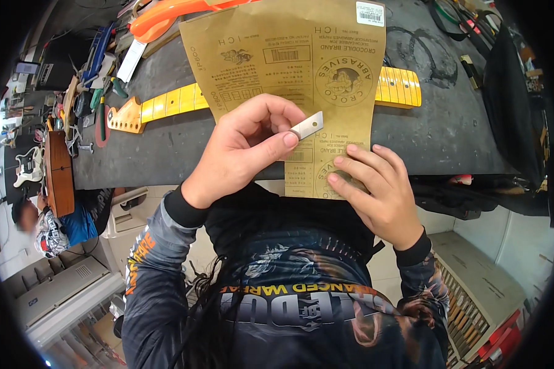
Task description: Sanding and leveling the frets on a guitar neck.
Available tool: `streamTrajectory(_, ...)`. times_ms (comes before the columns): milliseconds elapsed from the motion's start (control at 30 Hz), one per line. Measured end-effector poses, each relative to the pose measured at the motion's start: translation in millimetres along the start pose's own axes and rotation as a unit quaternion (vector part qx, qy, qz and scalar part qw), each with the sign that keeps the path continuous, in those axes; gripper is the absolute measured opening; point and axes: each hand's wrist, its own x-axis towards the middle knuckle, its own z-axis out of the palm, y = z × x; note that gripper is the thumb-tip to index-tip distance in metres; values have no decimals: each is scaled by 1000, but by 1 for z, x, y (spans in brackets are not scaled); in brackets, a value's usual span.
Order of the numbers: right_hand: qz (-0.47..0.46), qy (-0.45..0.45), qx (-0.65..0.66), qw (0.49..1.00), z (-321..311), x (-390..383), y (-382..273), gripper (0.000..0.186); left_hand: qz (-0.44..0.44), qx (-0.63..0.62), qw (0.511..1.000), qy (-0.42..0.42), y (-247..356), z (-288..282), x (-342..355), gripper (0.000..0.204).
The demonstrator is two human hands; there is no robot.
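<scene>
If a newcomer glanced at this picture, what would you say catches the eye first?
Probably the large brown printed sheet at centre, covering the middle of a yellow guitar neck on the dark workbench. In front of it, the left hand pinches a small metal blade. At the upper left, a bright orange object stands out.

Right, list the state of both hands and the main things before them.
Left hand, closed, pinching the metal piece
Right hand, open, fingers slightly bent over the brown sheet
Metal piece, held tilted above the brown sheet
Brown sheet, printed side up, partly covering the guitar neck
Guitar neck, lying fretboard up on the dark bench, no tuners visible
</scene>
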Motion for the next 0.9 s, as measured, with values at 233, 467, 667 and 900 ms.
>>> streamTrajectory(233,67,26,21,997,3,-13,6,35,246,353,900,-74,-3,1,13,35)
streamTrajectory(467,93,17,19,995,-8,-14,12,20,331,402,841,-147,-8,33,38,40)
streamTrajectory(667,83,29,23,996,-6,-18,16,9,338,409,833,-155,-12,41,46,43)
streamTrajectory(900,73,41,31,996,-5,-20,21,10,339,420,826,-162,-12,43,48,45)
